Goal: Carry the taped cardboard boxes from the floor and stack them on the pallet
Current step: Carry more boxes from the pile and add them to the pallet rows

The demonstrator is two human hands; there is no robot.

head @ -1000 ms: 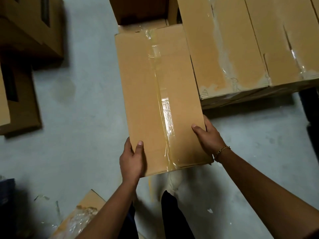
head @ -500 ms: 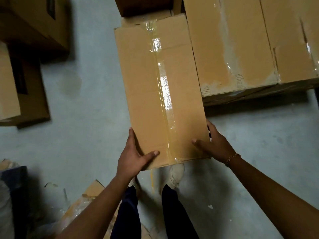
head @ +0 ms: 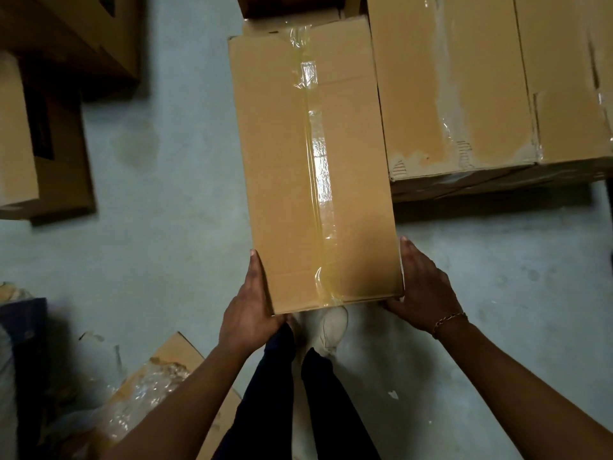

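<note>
A long taped cardboard box, with clear tape down its middle, is held lengthwise in front of me above the grey floor. My left hand grips its near left corner, thumb along the side. Gripping the near right corner is my right hand, which wears a bracelet. The fingers of both hands are hidden under the box. The box's right side lies close beside the stacked taped boxes at the upper right. No pallet shows beneath them.
More cardboard boxes stand at the left. Another box lies beyond the held one's far end. A flattened carton with crumpled plastic film lies at my lower left. My legs and shoe are below the box.
Both thumbs have slid off the box's top to its sides, and the hands now hold the near corners. The box has moved forward, closer alongside the stacked boxes.
</note>
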